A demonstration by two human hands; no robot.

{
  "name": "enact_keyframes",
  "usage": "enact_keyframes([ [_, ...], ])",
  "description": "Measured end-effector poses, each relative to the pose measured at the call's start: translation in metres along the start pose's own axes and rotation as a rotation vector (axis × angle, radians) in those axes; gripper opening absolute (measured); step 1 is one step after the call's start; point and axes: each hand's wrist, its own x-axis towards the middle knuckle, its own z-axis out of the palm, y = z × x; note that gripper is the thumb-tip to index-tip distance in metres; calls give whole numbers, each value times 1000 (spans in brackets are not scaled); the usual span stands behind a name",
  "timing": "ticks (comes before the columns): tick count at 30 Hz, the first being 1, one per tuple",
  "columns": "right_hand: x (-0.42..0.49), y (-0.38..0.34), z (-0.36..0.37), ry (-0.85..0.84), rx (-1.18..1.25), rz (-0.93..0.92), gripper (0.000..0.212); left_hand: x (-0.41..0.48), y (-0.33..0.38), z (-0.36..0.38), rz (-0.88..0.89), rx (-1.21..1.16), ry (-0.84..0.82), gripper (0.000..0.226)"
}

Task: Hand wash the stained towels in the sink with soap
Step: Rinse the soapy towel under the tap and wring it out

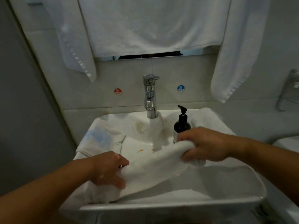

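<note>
1. White towel (155, 165) stretched across the sink (169, 205); water from the faucet (150, 96) falls at its far edge.
2. Left hand (110, 168): fingers curled, gripping the towel's near-left end.
3. Right hand (205, 143): fingers clenched round the bunched right end, just in front of a black pump bottle (182, 126), label unreadable.
4. Wall stickers: red "HOT" (118, 91), blue "COLD" (180, 88).
5. Second towel (100, 136), blue-patched, draped over the sink's left rim.
</note>
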Motion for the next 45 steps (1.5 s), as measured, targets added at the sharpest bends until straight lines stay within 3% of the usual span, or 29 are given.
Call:
enact_keyframes([
  [1, 3, -7, -10, 15, 37, -19, 28, 1, 9, -7, 11, 46, 13, 54],
  [3, 11, -19, -24, 36, 70, -60, 32, 5, 36, -18, 142, -183, 185, 100],
  [5, 19, -27, -30, 48, 102, -84, 31, 13, 67, -24, 286, -486, 395, 115],
  [7, 23, -30, -31, 104, 192, -55, 31, 26, 94, -24, 303, -538, 536, 118],
  [10, 19, -25, -25, 194, 410, 29, 35, 38, 113, -21, 216, -455, 595, 101],
  [14, 7, -16, -9, 280, 577, 83, 32, 50, 112, -23, 137, -334, 606, 52],
  [17, 0, -14, -5, 143, 657, 161, 39, 59, 112, -22, 173, -321, 662, 34],
  [20, -1, -14, -7, 31, 861, 262, 51, 67, 113, -14, 228, -316, 672, 35],
  [23, 2, -10, 0, 190, 574, 207, 34, 73, 108, -11, 200, -255, 650, 30],
  [25, 4, -5, 9, 300, 274, 122, 35, 76, 105, -10, 182, -242, 621, 34],
  [27, 5, 3, 15, 321, 164, 59, 39, 78, 105, -7, 179, -274, 563, 43],
  [30, 10, 7, 8, 135, 365, 141, 49, 81, 107, -3, 195, -253, 621, 40],
  [34, 24, 10, 3, -330, 761, 359, 70, 75, 108, -4, 230, -225, 746, 30],
  [37, 29, 10, -1, -608, 986, 380, 69, 70, 110, -4, 252, -132, 740, 30],
  [39, 29, 2, -2, -617, 843, 404, 64, 70, 112, -4, 265, -33, 746, 31],
  [42, 33, -8, 11, -475, 589, 480, 56, 72, 113, -4, 246, 68, 702, 34],
  [45, 27, -11, 25, -282, 93, 380, 46, 75, 111, -1, 180, 85, 615, 35],
])
